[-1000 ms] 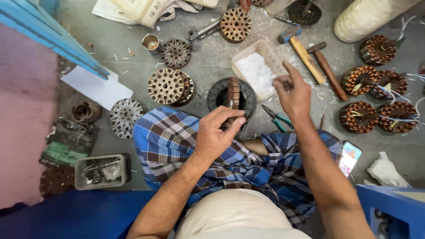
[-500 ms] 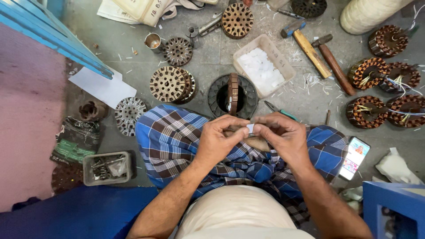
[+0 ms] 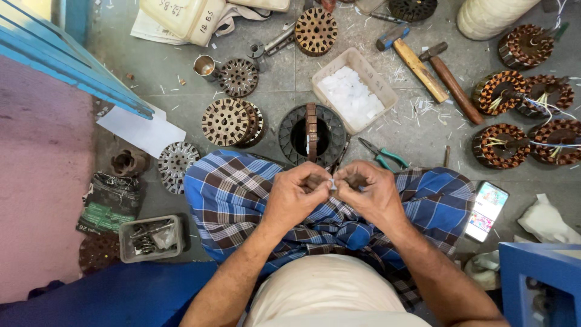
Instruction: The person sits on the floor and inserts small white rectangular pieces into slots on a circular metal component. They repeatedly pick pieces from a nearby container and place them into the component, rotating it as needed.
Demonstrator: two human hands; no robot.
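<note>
Both hands meet over my lap, above the blue checked cloth (image 3: 242, 194). My left hand (image 3: 295, 197) and my right hand (image 3: 366, 194) pinch a small white paper slip (image 3: 332, 183) between their fingertips. Just beyond the hands a dark round stator core (image 3: 311, 134) stands on the floor, with a brown stack upright in its opening. A shallow white tray (image 3: 387, 91) filled with white paper pieces sits beyond it to the right.
Slotted metal cores (image 3: 229, 121) lie to the left. Green-handled pliers (image 3: 381, 154), two hammers (image 3: 423, 66), several copper-wound stators (image 3: 501, 145), a phone (image 3: 486, 211) and a small box of parts (image 3: 150, 237) surround me. A blue frame (image 3: 91, 72) crosses the left.
My right hand came back from the white tray to my lap and joined the left hand. Both now hold a paper slip between them.
</note>
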